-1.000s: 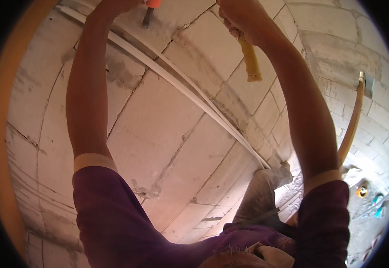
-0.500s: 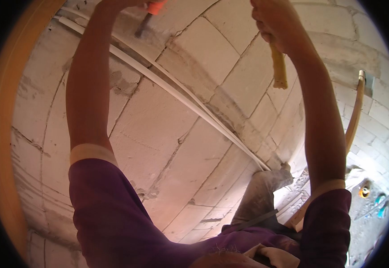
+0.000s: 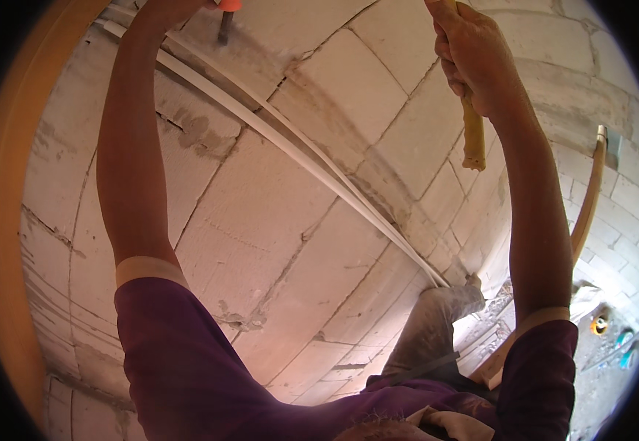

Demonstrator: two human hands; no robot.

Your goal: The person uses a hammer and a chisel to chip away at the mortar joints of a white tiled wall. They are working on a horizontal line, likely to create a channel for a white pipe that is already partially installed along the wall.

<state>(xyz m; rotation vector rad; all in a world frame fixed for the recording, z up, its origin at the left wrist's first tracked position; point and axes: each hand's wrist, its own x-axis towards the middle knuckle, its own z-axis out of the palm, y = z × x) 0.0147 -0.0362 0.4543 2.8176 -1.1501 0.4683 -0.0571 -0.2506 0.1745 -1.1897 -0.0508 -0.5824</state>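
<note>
My left hand (image 3: 176,10) is at the top edge, its fingers mostly cut off by the frame. It appears closed round a chisel with an orange grip; the short dark metal blade (image 3: 225,28) points down against the block wall (image 3: 275,176). Higher on the right, my right hand (image 3: 475,55) is wrapped round a yellow-brown handle (image 3: 474,136). The handle's lower end sticks out below the fist, and whatever tops it is out of view.
Two thin white pipes (image 3: 290,153) run slantwise along the wall between my arms. An orange-brown edge (image 3: 0,220) curves down the left. At right, a bent wooden-looking strip (image 3: 590,192) rises before another block wall. Rubble and an orange round item (image 3: 598,325) lie at lower right.
My right hand has shifted down and to the right with the handle. My left hand and the chisel have moved a little left and up.
</note>
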